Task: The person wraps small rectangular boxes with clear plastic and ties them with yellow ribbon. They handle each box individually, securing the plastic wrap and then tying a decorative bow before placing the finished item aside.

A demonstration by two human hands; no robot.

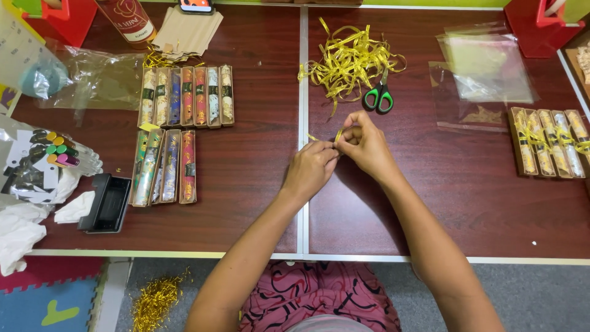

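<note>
**Both hands pinching a ribbon strip**

I see my left hand [311,169] and right hand [364,146] pressed together at the fingertips, pinching a short gold ribbon [337,136] just above the table's middle seam [302,92]. At far left lie two rows of boxes [184,96]. Beyond my hands sit the ribbon pile [347,58] and scissors [379,95]; tied boxes [549,142] lie far right.
</note>
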